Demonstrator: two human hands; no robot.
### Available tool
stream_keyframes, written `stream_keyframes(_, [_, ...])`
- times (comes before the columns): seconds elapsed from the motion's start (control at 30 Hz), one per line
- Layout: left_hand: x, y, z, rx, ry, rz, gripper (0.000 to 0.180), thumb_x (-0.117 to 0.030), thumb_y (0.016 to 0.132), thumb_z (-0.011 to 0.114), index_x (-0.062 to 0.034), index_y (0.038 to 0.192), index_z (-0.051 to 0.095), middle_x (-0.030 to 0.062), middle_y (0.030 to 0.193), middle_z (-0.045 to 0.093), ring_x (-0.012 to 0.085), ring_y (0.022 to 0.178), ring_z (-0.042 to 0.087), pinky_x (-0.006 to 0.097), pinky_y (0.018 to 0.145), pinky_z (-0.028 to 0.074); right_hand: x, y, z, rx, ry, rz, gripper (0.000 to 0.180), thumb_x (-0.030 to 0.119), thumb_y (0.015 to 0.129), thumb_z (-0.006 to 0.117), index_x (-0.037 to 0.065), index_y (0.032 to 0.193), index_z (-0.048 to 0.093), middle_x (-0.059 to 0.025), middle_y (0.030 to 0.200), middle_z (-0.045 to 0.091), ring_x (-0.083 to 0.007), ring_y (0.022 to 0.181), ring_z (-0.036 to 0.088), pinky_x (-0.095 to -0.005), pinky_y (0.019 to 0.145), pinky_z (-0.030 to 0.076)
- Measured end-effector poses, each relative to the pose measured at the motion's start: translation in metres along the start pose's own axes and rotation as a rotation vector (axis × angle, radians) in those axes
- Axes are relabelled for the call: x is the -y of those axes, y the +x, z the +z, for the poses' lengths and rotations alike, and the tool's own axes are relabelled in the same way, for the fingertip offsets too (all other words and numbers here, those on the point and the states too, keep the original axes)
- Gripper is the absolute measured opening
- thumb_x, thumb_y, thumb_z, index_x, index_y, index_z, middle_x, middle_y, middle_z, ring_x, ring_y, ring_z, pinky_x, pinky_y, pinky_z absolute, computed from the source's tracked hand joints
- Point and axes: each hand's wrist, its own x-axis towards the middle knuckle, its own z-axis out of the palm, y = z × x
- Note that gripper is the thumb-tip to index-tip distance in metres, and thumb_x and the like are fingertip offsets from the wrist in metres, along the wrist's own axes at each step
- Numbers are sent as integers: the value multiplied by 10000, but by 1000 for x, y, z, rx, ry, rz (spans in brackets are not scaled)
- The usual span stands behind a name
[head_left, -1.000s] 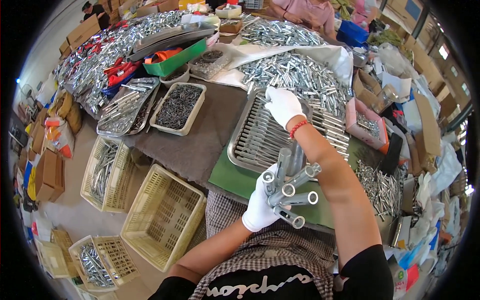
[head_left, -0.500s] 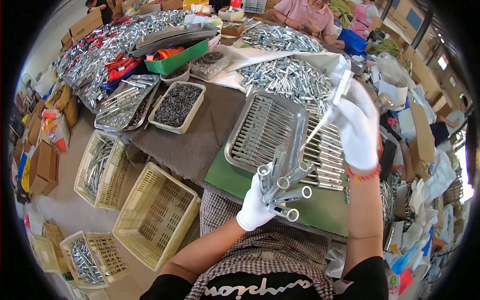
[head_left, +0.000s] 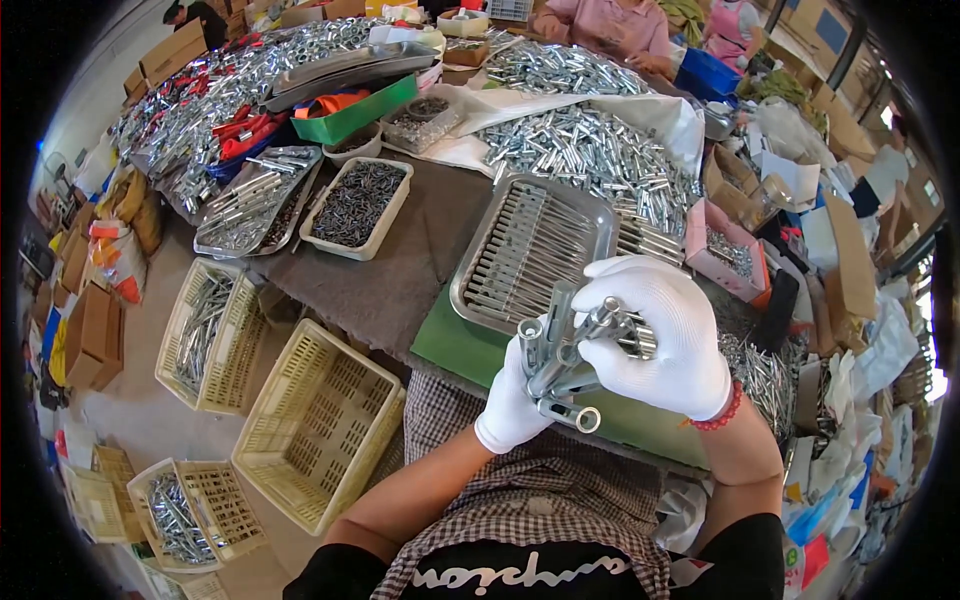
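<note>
With the two hands as the centre of the dial, the broad workbench (head_left: pixel 425 235) shows its brown cover at ten o'clock, and a big heap of silvery metal sleeves (head_left: pixel 590 150) lies on it at twelve, on a white sheet (head_left: pixel 680 130). On the floor, between eight and nine, a cream slatted crate (head_left: pixel 325 425) stands at a slant beside the bench. A green mat (head_left: pixel 445 340) spreads beneath the hands, showing at nine and again at five. Lying partly on it at eleven is a shallow metal tray (head_left: pixel 485 320), lined with slim metal rods (head_left: pixel 525 245) set side by side. At ten, farther off, sits a cream tub (head_left: pixel 345 250) of dark screws (head_left: pixel 358 203); at two, a pink box (head_left: pixel 715 268) holds small metal parts. Both hands wear white gloves. The right hand (head_left: pixel 665 335) comes in from four, its thumb and fingers curved toward each other around the right side of a bundle of metal tubes (head_left: pixel 545 375); the glove hides much there, so I cannot tell whether it pinches one of them or a separate piece. The left hand (head_left: pixel 512 405), from seven, is closed around the bundle's lower part, one tube pointing to twelve, another to four.
</note>
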Motion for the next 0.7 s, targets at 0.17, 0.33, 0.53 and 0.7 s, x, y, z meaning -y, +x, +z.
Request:
stream_keyframes(0.17, [20,1,-6,-9,33,41,831,-73,714,776,10,1387,298,154,1299,517,273,1174,550,364,996,431,3,6,-4,145,-44,-20,291,38,603,748,87,877,662,-90,858,658,-305,867,665,-364,777,528])
stream_keyframes(0.33, [9,0,-1,-10,43,93,827,-60,720,757,18,1396,287,158,1273,538,274,1165,562,363,983,444,-14,5,-8,330,169,22,281,53,611,773,97,865,663,-56,896,665,-305,961,642,-391,848,504])
stream_keyframes(0.53, [15,0,-6,46,276,395,852,-94,738,756,29,1414,253,177,1274,547,293,1159,572,356,970,457,-20,23,-18,408,251,27,278,121,677,783,100,939,692,-46,1033,659,-275,1091,588,-402,937,459])
stream_keyframes(0.7, [-1,-3,-6,-2,278,275,846,-18,722,730,-20,1426,261,106,1233,504,206,1048,550,311,868,472,-91,51,10,181,21,327,266,163,811,647,87,1065,664,-97,965,674,-268,914,648,-374,834,506])
